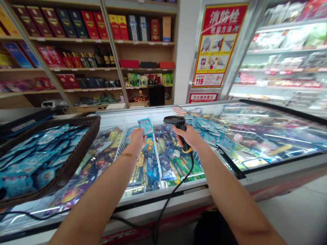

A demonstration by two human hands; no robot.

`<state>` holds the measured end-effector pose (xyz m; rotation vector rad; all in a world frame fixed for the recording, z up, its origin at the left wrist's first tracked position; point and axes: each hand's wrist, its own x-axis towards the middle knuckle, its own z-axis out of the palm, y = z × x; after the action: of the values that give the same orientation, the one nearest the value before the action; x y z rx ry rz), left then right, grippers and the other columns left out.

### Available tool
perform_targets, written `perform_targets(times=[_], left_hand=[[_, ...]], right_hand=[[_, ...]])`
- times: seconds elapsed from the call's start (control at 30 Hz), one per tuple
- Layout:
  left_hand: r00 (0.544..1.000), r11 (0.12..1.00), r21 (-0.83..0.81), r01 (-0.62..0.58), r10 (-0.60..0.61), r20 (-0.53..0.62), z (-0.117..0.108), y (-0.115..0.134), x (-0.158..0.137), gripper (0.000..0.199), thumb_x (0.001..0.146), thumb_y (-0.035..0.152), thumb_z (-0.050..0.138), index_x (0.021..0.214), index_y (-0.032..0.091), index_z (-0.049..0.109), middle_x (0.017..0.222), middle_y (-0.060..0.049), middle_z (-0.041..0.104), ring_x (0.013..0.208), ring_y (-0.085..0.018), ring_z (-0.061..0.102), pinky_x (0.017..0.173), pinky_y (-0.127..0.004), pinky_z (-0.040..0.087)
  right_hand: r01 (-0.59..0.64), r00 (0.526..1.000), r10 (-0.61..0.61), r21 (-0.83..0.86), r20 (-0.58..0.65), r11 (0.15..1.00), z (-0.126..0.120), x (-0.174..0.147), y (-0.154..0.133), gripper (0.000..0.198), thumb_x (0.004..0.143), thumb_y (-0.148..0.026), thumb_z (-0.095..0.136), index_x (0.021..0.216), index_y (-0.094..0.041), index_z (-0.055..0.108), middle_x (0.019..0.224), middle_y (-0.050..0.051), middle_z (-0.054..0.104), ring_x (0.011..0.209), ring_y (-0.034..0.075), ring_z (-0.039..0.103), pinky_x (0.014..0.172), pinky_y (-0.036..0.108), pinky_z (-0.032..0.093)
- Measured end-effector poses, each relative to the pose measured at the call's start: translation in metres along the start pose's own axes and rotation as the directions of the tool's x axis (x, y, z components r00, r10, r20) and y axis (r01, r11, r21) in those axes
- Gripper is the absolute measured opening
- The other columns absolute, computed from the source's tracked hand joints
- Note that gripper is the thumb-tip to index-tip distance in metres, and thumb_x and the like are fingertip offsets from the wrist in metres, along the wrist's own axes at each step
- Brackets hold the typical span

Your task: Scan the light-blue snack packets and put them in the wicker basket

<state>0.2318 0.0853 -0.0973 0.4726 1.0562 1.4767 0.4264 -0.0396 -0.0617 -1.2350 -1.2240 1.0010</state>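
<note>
Two bare forearms reach up from the bottom edge of the frame over an open-topped freezer (187, 197) filled with bagged goods. Left of centre, the left hand (138, 137) pinches a blue packet (145, 126) between thumb and fingers, near the packet's lower left corner. The packet is small, flat and rectangular, its film bright sky blue and slightly glossy, with a strip of lettering along the top edge and a paler printed patch toward the lower right; the small print is too blurred to read. It tilts a little, held above a wire basket of mixed bags. Just right of centre, the right hand (190, 136) grips the handle of a black scanner (175, 119), its head pointing left toward the packet; a dark cable (163, 204) drops from the handle to the bottom of the frame. Similar blue packets fill a brown woven basket (95, 127) at the left and lie in a loose pile (209, 129) right of the scanner. Shelves of boxes and bottles (102, 56) line the upper left; a red and yellow poster (221, 46) hangs upper right.
</note>
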Motion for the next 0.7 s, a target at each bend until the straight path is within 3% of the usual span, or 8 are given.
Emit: perform_targets(times=[0.17, 0.27, 0.4, 0.57, 0.7], left_hand=[[0.969, 0.991, 0.123, 0.057, -0.084, 0.231, 0.074, -0.023, -0.039, 0.021, 0.075, 0.0, 0.064, 0.077, 0.018, 0.055, 0.066, 0.003, 0.057, 0.057, -0.007, 0.053, 0.068, -0.023, 0.052], [0.915, 0.966, 0.237, 0.103, -0.185, 0.358, 0.126, -0.051, -0.062, 0.019, 0.075, 0.0, 0.067, 0.077, 0.017, 0.058, 0.068, 0.001, 0.057, 0.062, -0.009, 0.056, 0.076, -0.028, 0.055], [0.877, 0.934, 0.353, 0.056, -0.215, 0.429, 0.184, -0.099, -0.088, 0.018, 0.076, -0.001, 0.067, 0.079, 0.015, 0.06, 0.07, 0.0, 0.059, 0.068, -0.011, 0.06, 0.083, -0.036, 0.057], [0.859, 0.896, 0.443, -0.036, -0.199, 0.473, 0.216, -0.145, -0.106, 0.023, 0.073, 0.001, 0.072, 0.083, 0.016, 0.057, 0.067, 0.001, 0.057, 0.072, -0.014, 0.066, 0.079, -0.034, 0.059], [0.85, 0.893, 0.444, -0.072, -0.178, 0.497, 0.216, -0.151, -0.106, 0.02, 0.075, 0.0, 0.067, 0.08, 0.015, 0.055, 0.065, -0.001, 0.058, 0.067, -0.015, 0.067, 0.074, -0.032, 0.058]], right_hand=[[0.005, 0.989, -0.01, -0.037, -0.15, 0.999, -0.073, -0.016, 0.0, 0.035, 0.078, -0.043, 0.076, 0.082, -0.02, 0.05, 0.051, -0.005, 0.055, 0.033, 0.01, 0.05, 0.034, 0.022, 0.04], [-0.043, 0.967, 0.028, -0.051, -0.253, 0.998, -0.12, -0.034, 0.005, 0.035, 0.078, -0.043, 0.076, 0.082, -0.02, 0.049, 0.052, -0.005, 0.056, 0.033, 0.011, 0.051, 0.033, 0.022, 0.039], [-0.095, 0.911, 0.081, -0.016, -0.405, 0.995, -0.166, -0.059, 0.006, 0.033, 0.077, -0.04, 0.076, 0.079, -0.02, 0.049, 0.052, -0.005, 0.056, 0.033, 0.01, 0.05, 0.034, 0.022, 0.04], [-0.148, 0.87, 0.124, -0.013, -0.478, 0.989, -0.197, -0.08, 0.009, 0.034, 0.075, -0.037, 0.077, 0.077, -0.02, 0.048, 0.051, -0.005, 0.055, 0.034, 0.01, 0.049, 0.033, 0.022, 0.039], [-0.163, 0.86, 0.135, -0.015, -0.491, 0.986, -0.203, -0.086, 0.017, 0.035, 0.074, -0.038, 0.078, 0.079, -0.02, 0.049, 0.051, -0.005, 0.056, 0.034, 0.01, 0.049, 0.033, 0.022, 0.039]])
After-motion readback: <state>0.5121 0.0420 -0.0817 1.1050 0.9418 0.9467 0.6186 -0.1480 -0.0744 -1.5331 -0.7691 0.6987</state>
